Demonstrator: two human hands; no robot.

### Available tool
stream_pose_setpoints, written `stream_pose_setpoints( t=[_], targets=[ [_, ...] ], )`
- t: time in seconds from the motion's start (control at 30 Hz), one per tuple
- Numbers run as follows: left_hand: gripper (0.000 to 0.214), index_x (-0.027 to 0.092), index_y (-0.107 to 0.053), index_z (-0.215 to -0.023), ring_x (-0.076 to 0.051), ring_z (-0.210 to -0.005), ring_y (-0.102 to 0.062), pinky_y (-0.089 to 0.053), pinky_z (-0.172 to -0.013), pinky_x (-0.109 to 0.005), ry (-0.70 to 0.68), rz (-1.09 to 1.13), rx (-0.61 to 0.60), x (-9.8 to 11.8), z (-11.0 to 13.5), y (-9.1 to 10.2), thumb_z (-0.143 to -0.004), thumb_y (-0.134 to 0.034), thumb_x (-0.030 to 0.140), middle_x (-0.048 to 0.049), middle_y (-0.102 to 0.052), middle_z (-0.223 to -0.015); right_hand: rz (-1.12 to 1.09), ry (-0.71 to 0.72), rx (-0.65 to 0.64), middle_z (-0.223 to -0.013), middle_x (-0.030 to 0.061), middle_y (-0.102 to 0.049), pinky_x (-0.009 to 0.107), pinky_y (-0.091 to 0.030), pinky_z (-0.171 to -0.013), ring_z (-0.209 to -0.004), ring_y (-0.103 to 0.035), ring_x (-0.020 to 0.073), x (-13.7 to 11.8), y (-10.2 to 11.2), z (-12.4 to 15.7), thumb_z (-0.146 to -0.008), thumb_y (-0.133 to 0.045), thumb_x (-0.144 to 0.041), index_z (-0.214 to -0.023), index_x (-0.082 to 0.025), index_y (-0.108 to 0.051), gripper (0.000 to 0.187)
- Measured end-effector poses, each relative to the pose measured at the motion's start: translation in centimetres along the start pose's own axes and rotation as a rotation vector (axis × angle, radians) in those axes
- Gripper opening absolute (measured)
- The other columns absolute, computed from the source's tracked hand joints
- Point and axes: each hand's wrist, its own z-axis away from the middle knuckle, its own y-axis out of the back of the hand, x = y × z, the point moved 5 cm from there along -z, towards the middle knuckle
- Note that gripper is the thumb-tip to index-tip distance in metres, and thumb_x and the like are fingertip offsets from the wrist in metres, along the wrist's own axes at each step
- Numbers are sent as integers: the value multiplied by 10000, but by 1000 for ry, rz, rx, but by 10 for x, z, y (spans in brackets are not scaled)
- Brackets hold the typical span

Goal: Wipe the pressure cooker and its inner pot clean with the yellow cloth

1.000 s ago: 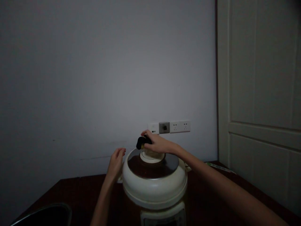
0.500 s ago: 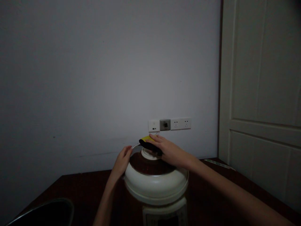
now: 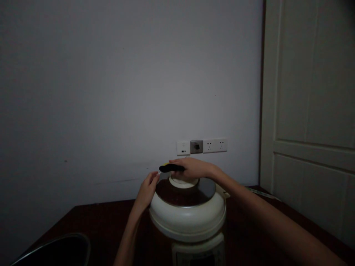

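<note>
A yellow and black tape measure (image 3: pixel 171 168) is in my right hand (image 3: pixel 196 167), whose fingers are closed around it just above the lid knob (image 3: pixel 184 181). From its left end a short, thin white strip (image 3: pixel 160 172) runs to my left hand (image 3: pixel 146 190). My left thumb and fingers pinch that strip over the left rim of the lid. Below both hands stands a white rice cooker (image 3: pixel 188 218) with a dark, shiny lid top and a front panel (image 3: pixel 198 255). My right fingertips are partly hidden behind the tape measure.
The cooker rests on a dark red table (image 3: pixel 111 218) against a grey wall (image 3: pixel 133 92). Wall sockets (image 3: pixel 215 145) are behind it. A dark rounded object with a pale rim (image 3: pixel 55 240) is at lower left. A pale strip (image 3: pixel 262 193) lies right, near a white door (image 3: pixel 310 111).
My right hand has shifted left with the tape measure, closer to my left hand, and the case has tilted more edge-on. Less white strip shows between the hands. The view has shifted slightly.
</note>
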Motion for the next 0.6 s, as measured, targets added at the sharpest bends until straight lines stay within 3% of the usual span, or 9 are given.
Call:
stream_pose_setpoints(
  t=[0.1,0.23,0.43,0.6],
  targets=[
    [354,150,-633,-983,-244,-1072,-604,-416,-987,-385,18,2,8,-4,-2,1,-759,-473,372,-129,-672,-1117,-184,-21,32,-1221,82,-638,374,-466,-932,-1070,-605,220,13,1,12,-921,-469,-428,-1328,-216,-503,460],
    [355,143,-633,-1004,-240,-1083,-598,-413,-987,-376,34,-9,-3,-10,-4,1,-750,-474,333,-134,-660,-1144,-278,-23,187,-1399,71,-494,416,-332,-1096,-1268,-466,209,20,0,48,-926,-464,-421,-1402,-233,-407,516],
    [349,149,-637,-1003,-242,-1086,-595,-408,-990,-380,19,-20,2,-7,-2,1,-756,-471,332,-126,-669,-1130,0,45,218,-1515,17,-314,491,-261,-1135,-1386,-290,216,-2,-9,79,-857,-511,-128,-1418,-321,-367,611],
    [375,148,-631,-1023,-253,-1098,-587,-393,-1006,-400,-1,-17,-11,-4,-1,0,-762,-468,362,-132,-660,-1150,172,133,156,-1496,18,-355,453,-240,-1147,-1377,-302,211,-16,-9,53,-665,-518,42,-1401,-284,-409,813]
  ],
)
